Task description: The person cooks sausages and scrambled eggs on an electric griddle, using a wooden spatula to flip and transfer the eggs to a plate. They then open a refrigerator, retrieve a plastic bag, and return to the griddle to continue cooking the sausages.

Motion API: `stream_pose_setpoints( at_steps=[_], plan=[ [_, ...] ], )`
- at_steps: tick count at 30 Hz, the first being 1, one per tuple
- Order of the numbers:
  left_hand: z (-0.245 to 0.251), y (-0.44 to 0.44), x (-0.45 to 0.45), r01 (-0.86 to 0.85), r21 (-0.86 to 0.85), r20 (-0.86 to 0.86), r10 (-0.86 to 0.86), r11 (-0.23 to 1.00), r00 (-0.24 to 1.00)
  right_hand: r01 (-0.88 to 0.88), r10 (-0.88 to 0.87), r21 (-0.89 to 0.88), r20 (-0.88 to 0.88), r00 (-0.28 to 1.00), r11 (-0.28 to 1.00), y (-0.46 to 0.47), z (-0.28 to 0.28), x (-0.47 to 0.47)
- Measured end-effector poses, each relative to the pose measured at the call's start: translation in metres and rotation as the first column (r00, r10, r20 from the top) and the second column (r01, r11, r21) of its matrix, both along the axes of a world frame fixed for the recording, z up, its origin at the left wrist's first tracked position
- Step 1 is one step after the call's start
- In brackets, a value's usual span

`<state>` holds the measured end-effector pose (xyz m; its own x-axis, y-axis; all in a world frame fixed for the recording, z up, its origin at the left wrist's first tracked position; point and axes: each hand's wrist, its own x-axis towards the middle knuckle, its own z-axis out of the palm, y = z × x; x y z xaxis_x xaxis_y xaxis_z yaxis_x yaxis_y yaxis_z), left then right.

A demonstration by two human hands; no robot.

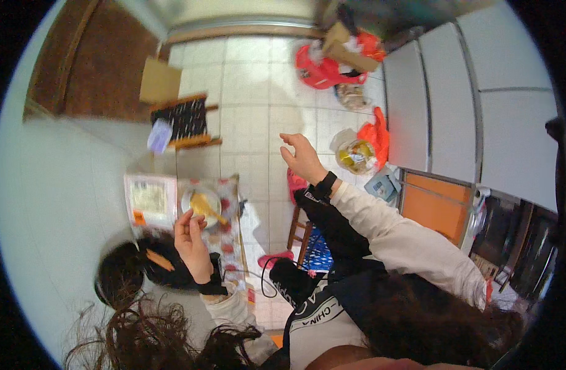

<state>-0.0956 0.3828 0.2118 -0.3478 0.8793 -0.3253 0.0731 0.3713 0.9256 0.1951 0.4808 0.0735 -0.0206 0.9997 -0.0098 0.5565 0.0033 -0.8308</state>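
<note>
My left hand is raised at the near edge of a white plate, its fingers loosely bent and apart, with nothing seen in it. On the plate lies a yellow food item or utensil, too blurred to name. The plate stands on a low table with a patterned cloth. My right hand is held out over the tiled floor, thumb and fingers apart, holding nothing. Both wrists wear black bands. Beside the plate lies a pale flat package with an orange mark.
A small wooden stool with a black woven seat stands beyond the table. Right of my right hand are a clear bag with yellow-green items and a red bag. Black pans lie at left. A red basin and cardboard box stand farther off.
</note>
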Motion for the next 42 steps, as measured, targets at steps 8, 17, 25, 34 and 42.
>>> stream_pose_setpoints(
  at_steps=[8, 17, 25, 34, 42],
  plan=[
    [0.072, 0.171, 0.172, 0.360, 0.090, 0.073, -0.367, 0.928, 0.927, 0.416, -0.412, 0.052, -0.072, 0.908, 0.908, 0.092, 0.085, 0.228],
    [0.109, 0.301, 0.323, 0.756, 0.078, -0.012, -0.757, 0.650, 0.653, 0.782, -0.761, -0.096, 0.187, 0.622, 0.616, 0.046, 0.088, 0.410],
    [0.095, 0.439, 0.427, 0.912, 0.101, 0.002, -0.916, 0.398, 0.400, 0.984, -0.949, 0.012, 0.265, 0.169, 0.179, 0.019, 0.077, 0.551],
    [0.072, 0.505, 0.574, 0.986, 0.051, -0.046, -0.986, 0.156, 0.158, 0.975, -0.890, 0.219, 0.451, -0.063, 0.042, 0.054, 0.071, 0.646],
    [0.069, 0.528, 0.669, 0.995, -0.055, 0.108, -0.990, 0.087, 0.093, 0.998, -0.749, 0.038, 0.659, -0.064, -0.052, 0.086, 0.044, 0.707]
  ],
)
